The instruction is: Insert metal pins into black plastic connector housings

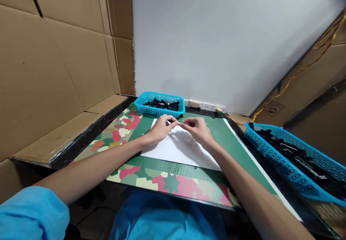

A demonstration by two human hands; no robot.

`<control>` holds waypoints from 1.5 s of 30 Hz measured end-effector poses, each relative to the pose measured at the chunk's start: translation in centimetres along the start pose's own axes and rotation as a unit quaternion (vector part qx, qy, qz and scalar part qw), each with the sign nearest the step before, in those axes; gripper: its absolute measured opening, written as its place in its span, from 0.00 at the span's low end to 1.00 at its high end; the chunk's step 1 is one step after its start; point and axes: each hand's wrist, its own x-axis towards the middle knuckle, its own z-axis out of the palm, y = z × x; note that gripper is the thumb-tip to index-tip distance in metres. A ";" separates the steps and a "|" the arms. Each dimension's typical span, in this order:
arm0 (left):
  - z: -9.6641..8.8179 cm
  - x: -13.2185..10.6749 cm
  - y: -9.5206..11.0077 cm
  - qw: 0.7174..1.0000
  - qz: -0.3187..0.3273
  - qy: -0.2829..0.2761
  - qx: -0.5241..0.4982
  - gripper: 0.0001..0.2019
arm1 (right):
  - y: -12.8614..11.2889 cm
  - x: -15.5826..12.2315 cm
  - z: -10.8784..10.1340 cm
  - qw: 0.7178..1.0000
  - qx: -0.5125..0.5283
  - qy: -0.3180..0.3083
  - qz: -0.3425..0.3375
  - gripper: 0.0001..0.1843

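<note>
My left hand (161, 127) and my right hand (198, 129) meet above a white sheet (169, 149), fingertips pinched close together. Whatever sits between the fingertips is too small to make out. Just behind them shows a slim black part (179, 117); whether it is held or lies on the mat I cannot tell. Several tiny dark pieces (192, 142) are scattered on the sheet by my right wrist. A green mat with a patterned border (170, 184) lies under the sheet.
Beyond the hands stands a blue basket (139, 104) of black parts. Another blue basket (259, 150), also holding black parts, is at the right. Cardboard (59, 60) walls the left side. Sockets (207, 106) and a yellow cable (292, 78) run along the back and right.
</note>
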 end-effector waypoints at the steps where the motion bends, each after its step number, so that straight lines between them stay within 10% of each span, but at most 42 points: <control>1: 0.1 0.0 0.0 1.000 -0.006 -0.003 -0.005 0.12 | 0.2 0.1 0.1 1.000 0.021 0.004 0.007 0.22; 12: 0.4 -1.0 1.7 0.991 -0.033 -0.098 -0.085 0.14 | 2.0 1.0 -2.5 0.995 -0.009 0.086 0.058 0.22; 18: 0.5 -1.7 2.4 0.986 -0.009 -0.158 -0.047 0.13 | 2.7 0.8 -4.5 0.995 -0.076 -0.027 0.065 0.16; 45: 1.5 -1.9 1.4 0.983 -0.074 -0.132 -0.103 0.12 | 2.4 0.5 -3.4 0.980 -0.187 -0.062 -0.035 0.09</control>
